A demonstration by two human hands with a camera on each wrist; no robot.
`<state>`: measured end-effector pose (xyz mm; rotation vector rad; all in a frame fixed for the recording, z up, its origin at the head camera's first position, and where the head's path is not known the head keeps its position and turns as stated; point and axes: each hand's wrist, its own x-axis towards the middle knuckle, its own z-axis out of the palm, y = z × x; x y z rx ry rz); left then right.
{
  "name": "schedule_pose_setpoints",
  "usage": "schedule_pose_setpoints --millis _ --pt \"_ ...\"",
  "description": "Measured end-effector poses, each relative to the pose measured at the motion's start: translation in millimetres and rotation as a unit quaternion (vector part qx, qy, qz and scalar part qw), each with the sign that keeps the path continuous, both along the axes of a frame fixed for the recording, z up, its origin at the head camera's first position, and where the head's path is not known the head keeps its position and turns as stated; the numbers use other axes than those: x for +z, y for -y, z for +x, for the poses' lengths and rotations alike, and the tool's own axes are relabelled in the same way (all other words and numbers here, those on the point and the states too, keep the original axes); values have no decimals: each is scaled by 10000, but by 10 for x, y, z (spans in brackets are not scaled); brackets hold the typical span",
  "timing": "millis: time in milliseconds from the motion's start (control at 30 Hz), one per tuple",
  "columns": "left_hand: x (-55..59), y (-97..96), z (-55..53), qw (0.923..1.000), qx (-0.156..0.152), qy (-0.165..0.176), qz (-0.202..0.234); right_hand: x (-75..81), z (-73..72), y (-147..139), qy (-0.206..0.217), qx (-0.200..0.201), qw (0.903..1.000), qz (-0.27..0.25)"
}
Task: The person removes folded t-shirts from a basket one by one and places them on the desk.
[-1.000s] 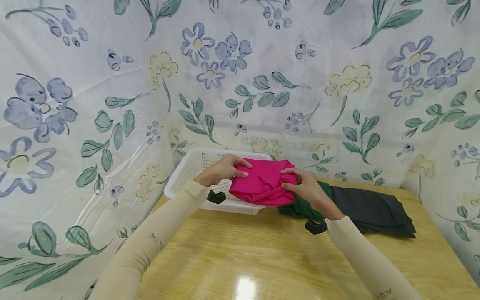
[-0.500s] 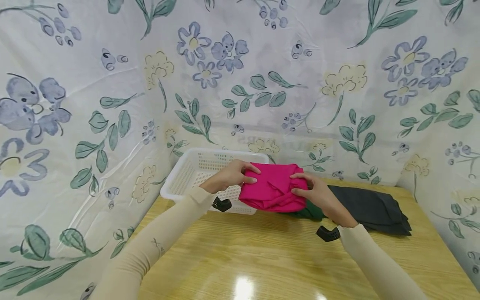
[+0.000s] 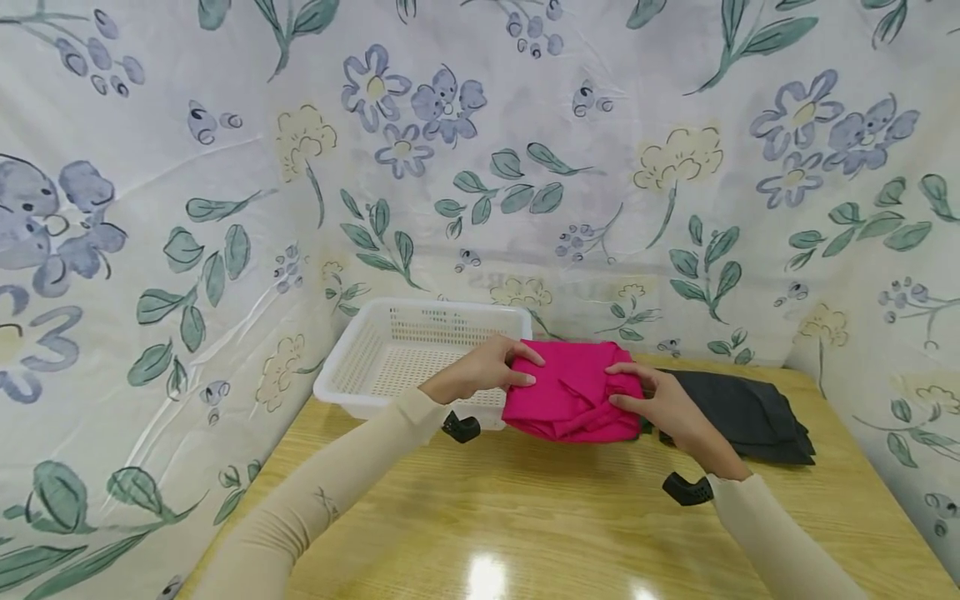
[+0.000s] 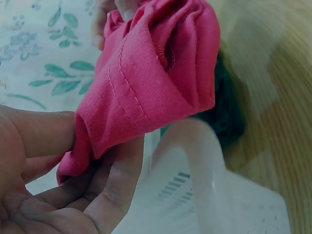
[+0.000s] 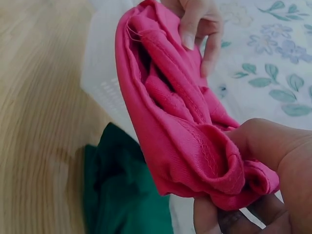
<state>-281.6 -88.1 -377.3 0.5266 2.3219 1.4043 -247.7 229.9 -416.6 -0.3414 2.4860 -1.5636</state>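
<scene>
Between my two hands hangs a folded bright pink garment [image 3: 570, 387], held above the table with its stitched seams and loose folds showing in both wrist views. My left hand [image 3: 487, 367] grips its left edge, thumb on one face and fingers curled under the other. At the opposite edge my right hand [image 3: 652, 396] pinches it the same way. Below it lies a dark green folded cloth [image 5: 122, 190], mostly hidden in the head view. The garment's left side overlaps the right end of a white plastic basket [image 3: 356, 342].
A dark grey folded cloth [image 3: 738, 412] lies on the wooden table [image 3: 450, 517] at the right. White floral fabric [image 3: 480, 208] hangs behind and along both sides. The basket stands at the table's back left, its perforated floor visible.
Both hands have carried the pink garment to the right and slightly nearer, off most of the basket and over the green cloth. The grip looks the same throughout.
</scene>
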Motion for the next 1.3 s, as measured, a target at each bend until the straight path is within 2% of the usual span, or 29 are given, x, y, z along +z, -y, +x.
schedule_pose_setpoints --millis 167,400,567,700,867,1033,1133,1300 --pt "-36 -132 49 9995 -303 -2 -3 -42 92 -152 30 -85 10000 33" --pt "-104 -322 100 9979 -601 -185 -144 -127 226 -359 174 -251 9995 -39" --pt "-170 -462 158 9973 -725 73 -24 -205 325 -504 269 -344 9990 -76" --pt "-231 -547 197 9965 -838 76 8 -273 408 -593 271 -438 9987 -4" --pt "-340 -644 214 9950 -997 63 97 -370 489 -703 271 -447 9985 -152" --pt "-481 -776 241 9936 -1082 218 236 -454 573 -828 261 -471 9982 -257" --pt "-554 -860 283 9933 -1091 273 257 -508 626 -906 270 -522 9982 -154" --pt "-649 -984 345 9943 -1059 132 41 -611 690 -1022 337 -574 9978 45"
